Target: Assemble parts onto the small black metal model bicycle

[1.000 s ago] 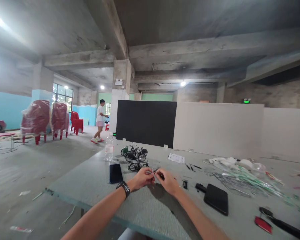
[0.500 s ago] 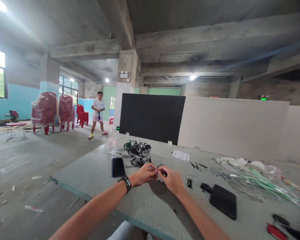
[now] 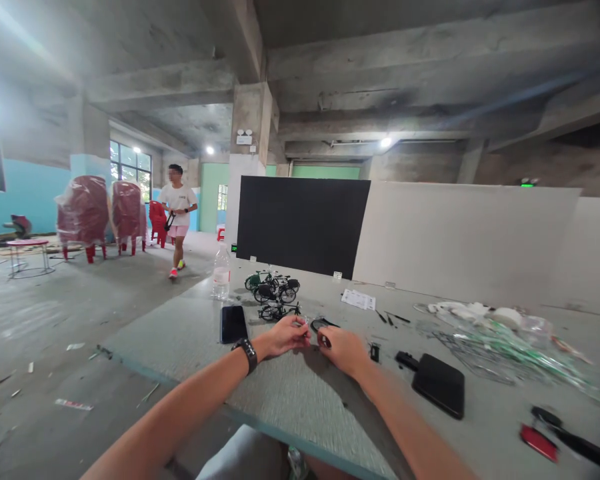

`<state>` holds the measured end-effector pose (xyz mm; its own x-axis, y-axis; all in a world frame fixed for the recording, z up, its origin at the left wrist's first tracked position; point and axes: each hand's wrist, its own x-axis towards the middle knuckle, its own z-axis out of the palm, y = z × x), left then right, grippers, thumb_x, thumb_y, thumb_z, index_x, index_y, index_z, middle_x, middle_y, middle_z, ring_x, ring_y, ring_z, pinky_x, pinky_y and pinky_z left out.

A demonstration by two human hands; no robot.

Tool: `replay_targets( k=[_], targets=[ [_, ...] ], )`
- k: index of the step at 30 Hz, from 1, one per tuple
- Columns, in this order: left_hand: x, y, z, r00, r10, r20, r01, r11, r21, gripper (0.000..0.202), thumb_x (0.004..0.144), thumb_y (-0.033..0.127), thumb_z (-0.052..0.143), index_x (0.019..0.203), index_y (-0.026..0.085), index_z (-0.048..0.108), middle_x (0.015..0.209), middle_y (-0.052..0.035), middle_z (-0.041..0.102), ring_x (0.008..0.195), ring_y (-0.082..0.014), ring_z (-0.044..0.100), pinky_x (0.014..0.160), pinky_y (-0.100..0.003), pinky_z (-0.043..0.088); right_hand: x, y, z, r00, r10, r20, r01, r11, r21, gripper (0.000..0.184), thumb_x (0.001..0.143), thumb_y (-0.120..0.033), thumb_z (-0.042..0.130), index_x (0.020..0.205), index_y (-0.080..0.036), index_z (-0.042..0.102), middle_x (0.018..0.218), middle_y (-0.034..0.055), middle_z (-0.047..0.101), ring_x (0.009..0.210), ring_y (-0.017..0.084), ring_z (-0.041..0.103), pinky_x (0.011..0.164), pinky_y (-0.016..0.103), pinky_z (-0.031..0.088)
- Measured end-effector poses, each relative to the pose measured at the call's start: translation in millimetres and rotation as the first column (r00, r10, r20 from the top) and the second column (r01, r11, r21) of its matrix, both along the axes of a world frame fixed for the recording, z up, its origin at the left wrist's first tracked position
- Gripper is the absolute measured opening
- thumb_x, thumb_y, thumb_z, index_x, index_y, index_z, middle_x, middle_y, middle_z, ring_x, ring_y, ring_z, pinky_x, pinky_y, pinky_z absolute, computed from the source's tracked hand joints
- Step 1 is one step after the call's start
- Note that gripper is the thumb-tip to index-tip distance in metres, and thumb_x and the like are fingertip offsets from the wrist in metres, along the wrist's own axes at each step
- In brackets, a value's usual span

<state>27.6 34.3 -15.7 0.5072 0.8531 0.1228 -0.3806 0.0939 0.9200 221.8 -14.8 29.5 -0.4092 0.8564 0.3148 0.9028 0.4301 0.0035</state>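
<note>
My left hand (image 3: 287, 335) is closed in a pinch above the table (image 3: 290, 393), its fingertips on something too small to make out. Just beside it, my right hand (image 3: 346, 350) has its fingers curled together, and whatever they hold is hidden. A black curved part (image 3: 324, 323) lies just behind the fingers of my right hand. Beyond my left hand stands a small black model bicycle (image 3: 279, 311), with more model bicycles (image 3: 275, 287), black and green, behind it. A small black piece (image 3: 375, 352) lies to the right of my right hand.
A phone (image 3: 234, 324) and water bottle (image 3: 221, 275) stand left. To the right are paper (image 3: 359, 299), thin tools (image 3: 390, 319), a black flat object (image 3: 439, 385), plastic wrap and wires (image 3: 520, 340), and a red-and-black tool (image 3: 539, 443). A person (image 3: 179, 213) walks beyond the table.
My hands have moved slightly apart; their fingertips were together before. The person in the background has come nearer and moved left. The view has shifted a little.
</note>
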Motion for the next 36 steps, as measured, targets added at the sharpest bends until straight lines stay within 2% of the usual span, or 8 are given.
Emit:
replay_targets(
  k=[5, 12, 15, 18, 21, 27, 31, 36],
  targets=[
    [-3, -3, 3.3, 1.000, -0.026, -0.001, 0.026, 1.000, 0.014, 0.058, 0.059, 0.047, 0.094, 0.087, 0.017, 0.053, 0.076, -0.0011, 0.066, 0.065, -0.0138, 0.066, 0.072, -0.029, 0.051, 3, 2, -3.8, 0.994, -0.025, 0.105, 0.028, 0.999, -0.032, 0.021, 0.095, -0.024, 0.049, 0.098, -0.022, 0.070, 0.104, 0.0076, 0.072, 0.096, 0.024, 0.068, 0.069, 0.028, 0.039],
    [-8, -8, 12.2, 0.995, -0.051, 0.089, 0.046, 0.997, 0.055, 0.054, 0.061, 0.042, 0.095, 0.086, 0.016, 0.054, 0.076, 0.0014, 0.062, 0.070, -0.0103, 0.064, 0.081, -0.026, 0.051, 8, 11, -13.2, 1.000, 0.006, 0.007, -0.006, 1.000, -0.022, 0.023, 0.096, -0.030, 0.050, 0.099, -0.023, 0.071, 0.102, 0.0080, 0.073, 0.091, 0.023, 0.068, 0.071, 0.028, 0.042],
    [-9, -9, 12.4, 0.993, -0.074, 0.088, 0.069, 0.996, 0.055, 0.054, 0.060, 0.041, 0.095, 0.086, 0.016, 0.056, 0.077, 0.0010, 0.062, 0.071, -0.0112, 0.065, 0.082, -0.027, 0.051, 9, 15, -14.7, 0.980, 0.061, -0.187, -0.059, 0.998, 0.015, 0.029, 0.098, -0.039, 0.048, 0.096, -0.021, 0.071, 0.093, 0.0083, 0.072, 0.084, 0.022, 0.066, 0.070, 0.030, 0.043],
    [-9, -10, 11.3, 0.992, -0.109, 0.057, 0.107, 0.993, 0.048, 0.053, 0.060, 0.042, 0.095, 0.086, 0.015, 0.057, 0.075, 0.0001, 0.063, 0.070, -0.0120, 0.064, 0.079, -0.028, 0.050, 6, 15, -11.5, 0.863, 0.131, -0.489, -0.104, 0.991, 0.082, 0.046, 0.098, -0.056, 0.044, 0.102, -0.018, 0.070, 0.075, 0.0045, 0.067, 0.067, 0.019, 0.059, 0.063, 0.030, 0.043],
    [-8, -12, 11.9, 0.989, -0.143, 0.020, 0.142, 0.989, 0.028, 0.053, 0.060, 0.042, 0.095, 0.085, 0.014, 0.057, 0.072, 0.0001, 0.063, 0.067, -0.0117, 0.062, 0.078, -0.029, 0.049, 2, 13, -6.6, 0.759, 0.168, -0.629, -0.124, 0.986, 0.115, 0.055, 0.094, -0.064, 0.046, 0.109, -0.017, 0.071, 0.062, 0.0003, 0.058, 0.057, 0.017, 0.051, 0.057, 0.029, 0.040],
    [-10, -18, 16.9, 0.978, -0.208, -0.034, 0.209, 0.978, 0.021, 0.047, 0.065, 0.042, 0.093, 0.085, 0.013, 0.060, 0.072, -0.0005, 0.063, 0.067, -0.0113, 0.060, 0.082, -0.030, 0.050, 0, 12, -4.9, 0.748, 0.193, -0.635, -0.149, 0.981, 0.123, 0.049, 0.088, -0.066, 0.056, 0.085, -0.019, 0.070, 0.065, 0.0020, 0.059, 0.060, 0.017, 0.052, 0.059, 0.029, 0.041],
    [-10, -16, 15.2, 0.979, -0.203, -0.035, 0.204, 0.979, 0.027, 0.045, 0.068, 0.043, 0.091, 0.086, 0.012, 0.064, 0.075, -0.0023, 0.063, 0.071, -0.0123, 0.060, 0.082, -0.030, 0.049, 0, 13, -5.4, 0.737, 0.200, -0.646, -0.146, 0.980, 0.136, 0.049, 0.088, -0.066, 0.057, 0.084, -0.019, 0.070, 0.076, 0.0053, 0.067, 0.068, 0.019, 0.057, 0.065, 0.031, 0.045],
    [-8, -11, 9.7, 0.990, -0.138, -0.029, 0.141, 0.984, 0.112, 0.046, 0.071, 0.049, 0.087, 0.088, 0.012, 0.066, 0.079, -0.0032, 0.064, 0.076, -0.0136, 0.061, 0.084, -0.030, 0.047, -1, 10, -2.4, 0.714, 0.207, -0.669, -0.161, 0.978, 0.130, 0.047, 0.089, -0.063, 0.055, 0.082, -0.019, 0.070, 0.080, 0.0058, 0.067, 0.075, 0.020, 0.059, 0.066, 0.031, 0.045]
  ],
)
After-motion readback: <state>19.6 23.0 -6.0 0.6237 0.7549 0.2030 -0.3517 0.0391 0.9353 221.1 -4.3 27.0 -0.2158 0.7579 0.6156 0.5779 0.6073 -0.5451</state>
